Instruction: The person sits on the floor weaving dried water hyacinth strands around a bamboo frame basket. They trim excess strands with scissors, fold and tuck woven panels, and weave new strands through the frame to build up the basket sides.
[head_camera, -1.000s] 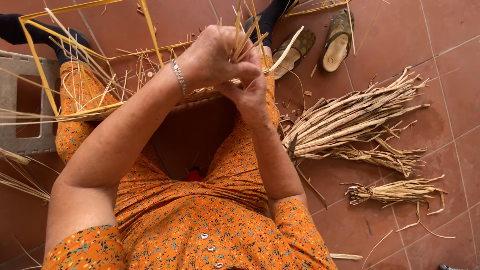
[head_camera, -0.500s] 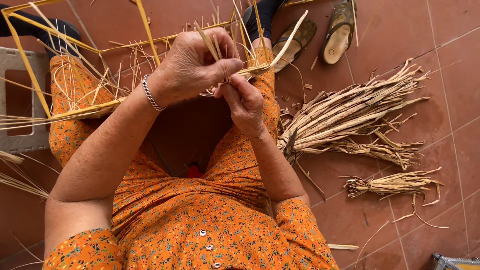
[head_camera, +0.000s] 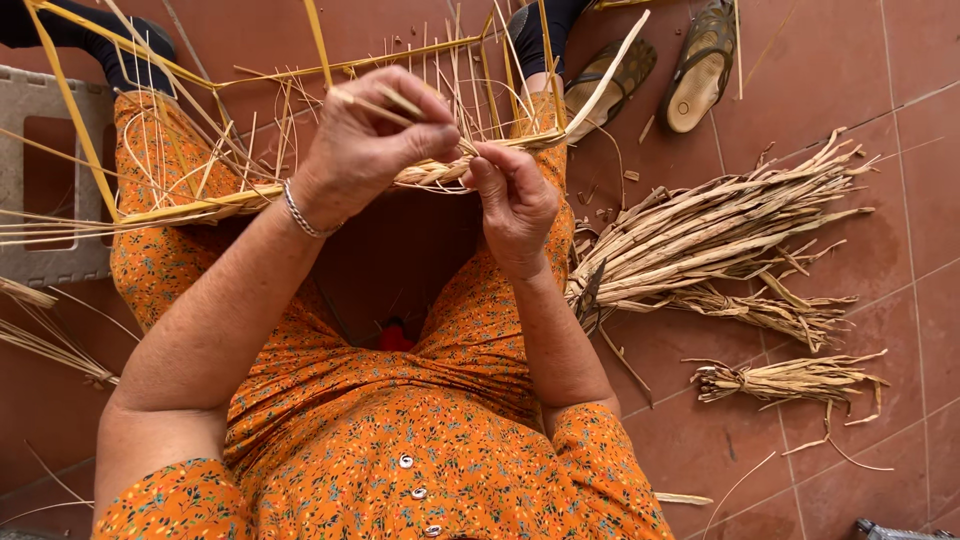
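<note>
Hands both closed on woven straw band (head_camera: 430, 172) above lap: left hand (head_camera: 375, 140) pinching strands from above, right hand (head_camera: 510, 195) gripping band end, touching left fingertips. Yellow frame (head_camera: 180, 205) resting across knees, straw uprights sticking up. Dried reed bundles (head_camera: 710, 235) on floor (head_camera: 880, 330) at right, sandals (head_camera: 700, 65) beyond.

Upright straw stakes (head_camera: 455, 75) crowd ahead; dried reed bundles (head_camera: 700, 235) block right.

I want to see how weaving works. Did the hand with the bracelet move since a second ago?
Yes. The left hand has slid a little leftward and toward the person along the yellow frame, farther from the sandals, its grip closed on straw strands.
</note>
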